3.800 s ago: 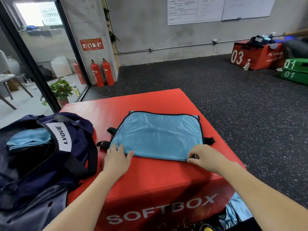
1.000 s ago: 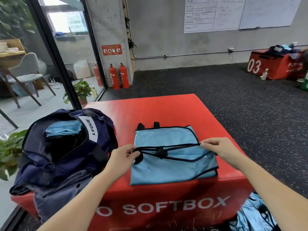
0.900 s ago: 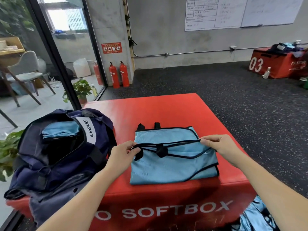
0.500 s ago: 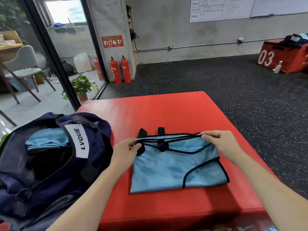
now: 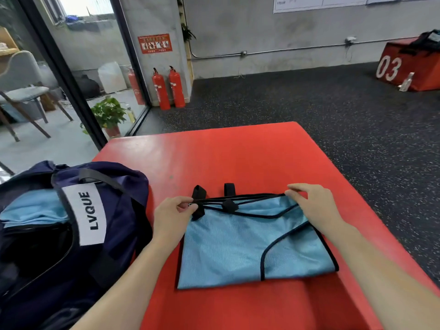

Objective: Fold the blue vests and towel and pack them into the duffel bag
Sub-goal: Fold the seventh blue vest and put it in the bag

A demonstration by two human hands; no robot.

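A light blue vest (image 5: pixel 240 248) with black trim lies folded in half on the red soft box (image 5: pixel 238 158). My left hand (image 5: pixel 175 214) pinches its far left corner by the black straps. My right hand (image 5: pixel 314 206) pinches the far right corner of the same folded edge. To the left sits the open navy duffel bag (image 5: pixel 114 210) with a white LVQUE label. Folded light blue cloth (image 5: pixel 33 210) lies inside its opening.
Dark rubber floor surrounds the box. Two red fire extinguishers (image 5: pixel 169 89) stand by the pillar ahead. A potted plant (image 5: pixel 109 115) sits behind the glass door at left. Another red box marked 03 (image 5: pixel 409 65) stands at the far right.
My hands carried the vest's near edge away from me and laid it onto the far edge, folding the vest in half. The view tilted downward and closer to the box.
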